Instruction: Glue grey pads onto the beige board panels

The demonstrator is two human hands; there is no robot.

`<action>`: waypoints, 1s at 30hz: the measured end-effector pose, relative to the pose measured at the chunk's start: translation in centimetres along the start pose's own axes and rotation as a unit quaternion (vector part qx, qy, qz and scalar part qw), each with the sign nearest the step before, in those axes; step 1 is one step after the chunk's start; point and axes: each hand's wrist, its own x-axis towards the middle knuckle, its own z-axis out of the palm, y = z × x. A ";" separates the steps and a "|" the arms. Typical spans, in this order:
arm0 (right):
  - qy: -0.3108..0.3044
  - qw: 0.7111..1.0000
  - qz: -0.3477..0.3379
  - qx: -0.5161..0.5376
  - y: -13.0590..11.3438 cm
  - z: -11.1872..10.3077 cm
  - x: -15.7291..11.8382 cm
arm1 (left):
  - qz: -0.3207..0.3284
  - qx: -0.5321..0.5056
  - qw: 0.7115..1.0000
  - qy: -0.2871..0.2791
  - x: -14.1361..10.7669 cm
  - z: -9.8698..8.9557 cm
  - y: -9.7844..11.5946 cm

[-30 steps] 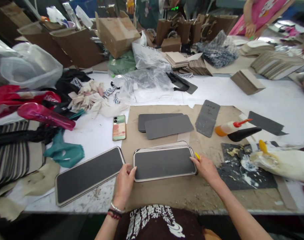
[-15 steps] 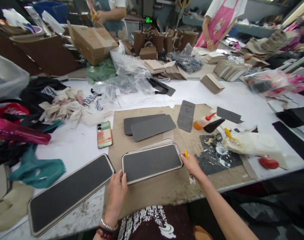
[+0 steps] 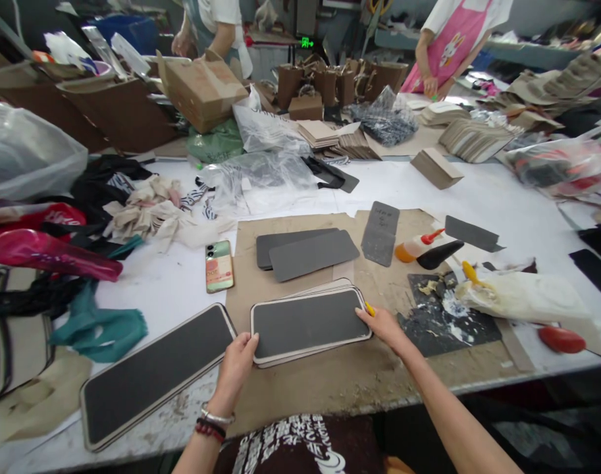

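Observation:
A dark grey rounded panel with a pale border (image 3: 310, 326) lies on top of similar pieces on the brown cardboard. My left hand (image 3: 237, 362) grips its left end, thumb on top. My right hand (image 3: 382, 324) is at the right end, fingertips on the grey face, with a slim yellow tool (image 3: 369, 309) held in the same hand; the tool's lower part is hidden. Left of my left hand rests a longer bordered panel (image 3: 156, 375), lying at a slant. Beyond the held panel are two overlapping plain grey panels (image 3: 314, 255).
A phone (image 3: 218, 266) lies left of the cardboard. To the right are a red-tipped bottle (image 3: 413, 248), a glue-smeared dark board (image 3: 448, 329) and a whitish bag (image 3: 522, 293). Fabric scraps (image 3: 100, 322) heap at left. Two people stand across the table, near a carton (image 3: 204, 89).
My right fingers have shifted from the panel's right edge onto its face. The top panel sits slightly differently over the pieces below. The whole view has moved, so things appear further right.

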 end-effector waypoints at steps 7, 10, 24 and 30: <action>0.108 0.936 -0.172 -0.287 -4.5 1.5 -4.7 | -0.087 -0.110 0.989 -0.039 -1.2 0.2 2.9; 0.042 0.918 -0.294 -0.263 -7.8 4.0 -7.0 | -0.102 -0.129 0.986 -0.038 -1.2 0.1 3.9; 0.222 0.905 -0.341 -0.122 -10.4 2.7 -7.6 | -0.158 -0.382 0.898 -0.147 -0.5 4.4 2.1; 0.468 0.851 -0.224 -0.078 -8.2 -9.1 -8.0 | -0.143 -0.323 0.925 -0.142 0.3 5.3 1.6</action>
